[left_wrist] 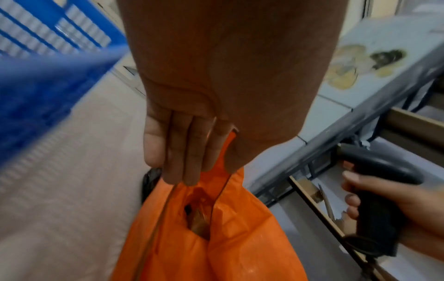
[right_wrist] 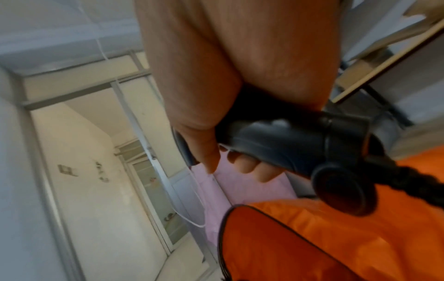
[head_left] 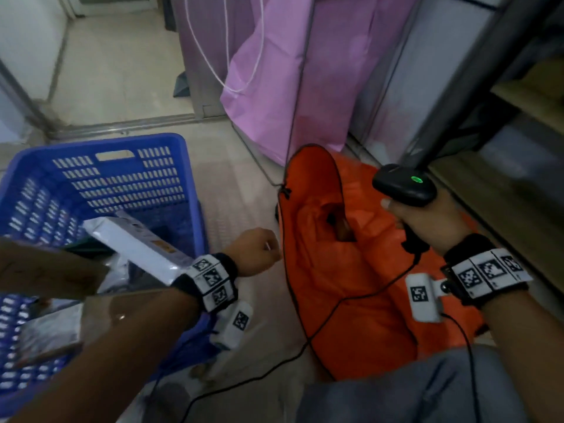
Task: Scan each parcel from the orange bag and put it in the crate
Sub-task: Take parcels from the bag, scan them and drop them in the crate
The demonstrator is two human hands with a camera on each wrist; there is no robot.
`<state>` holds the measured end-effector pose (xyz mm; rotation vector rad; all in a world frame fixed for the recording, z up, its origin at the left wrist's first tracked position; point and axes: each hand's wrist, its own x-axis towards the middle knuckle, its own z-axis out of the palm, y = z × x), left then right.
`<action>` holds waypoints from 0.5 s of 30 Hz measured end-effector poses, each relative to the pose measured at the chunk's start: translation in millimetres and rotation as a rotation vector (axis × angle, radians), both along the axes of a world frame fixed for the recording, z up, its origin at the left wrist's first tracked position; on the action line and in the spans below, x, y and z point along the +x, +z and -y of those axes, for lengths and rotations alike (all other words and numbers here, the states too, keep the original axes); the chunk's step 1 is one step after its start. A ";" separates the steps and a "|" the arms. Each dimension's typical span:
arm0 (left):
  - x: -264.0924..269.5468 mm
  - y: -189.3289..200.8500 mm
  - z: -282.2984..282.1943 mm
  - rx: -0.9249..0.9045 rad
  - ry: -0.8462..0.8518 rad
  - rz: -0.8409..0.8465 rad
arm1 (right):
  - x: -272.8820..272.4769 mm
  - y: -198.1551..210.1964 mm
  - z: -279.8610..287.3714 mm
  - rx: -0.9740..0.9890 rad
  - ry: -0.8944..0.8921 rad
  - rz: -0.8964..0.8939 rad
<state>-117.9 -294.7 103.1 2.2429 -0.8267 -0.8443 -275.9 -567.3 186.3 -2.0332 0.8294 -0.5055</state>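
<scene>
The orange bag (head_left: 335, 285) lies on the floor with its mouth open, and a brown parcel (head_left: 346, 232) shows inside it (left_wrist: 199, 222). My left hand (head_left: 256, 251) is curled at the bag's left rim, which the left wrist view shows its fingers (left_wrist: 187, 152) pinching (left_wrist: 229, 146). My right hand (head_left: 427, 221) grips a black handheld scanner (head_left: 403, 186) with a green light lit, held above the bag's right side (right_wrist: 300, 144). The blue crate (head_left: 116, 140) stands on the left, holding a white parcel (head_left: 137, 242) and several others.
A pink bag (head_left: 274, 87) with white cord leans behind the orange bag. A metal shelf rack (head_left: 518, 117) runs along the right. The scanner's black cable (head_left: 305, 346) trails across the floor. My knee in grey trousers (head_left: 412, 392) is at the bottom.
</scene>
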 end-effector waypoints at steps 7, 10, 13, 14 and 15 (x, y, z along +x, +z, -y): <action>-9.6 -89.6 117.1 0.141 -0.189 0.034 | 29.1 -57.4 52.5 -0.154 0.216 -0.462; 6.0 -121.6 141.1 0.270 -0.292 0.006 | 66.8 -77.0 57.6 -0.255 0.346 -0.786; 27.6 -156.2 152.6 0.332 -0.282 -0.010 | 108.2 -124.7 65.3 -0.234 0.357 -0.910; 31.7 -162.6 151.1 0.369 -0.258 -0.014 | 119.5 -147.8 66.8 -0.206 0.329 -0.899; 35.0 -177.2 149.6 0.410 -0.245 0.018 | 127.5 -170.1 65.9 -0.163 0.284 -0.848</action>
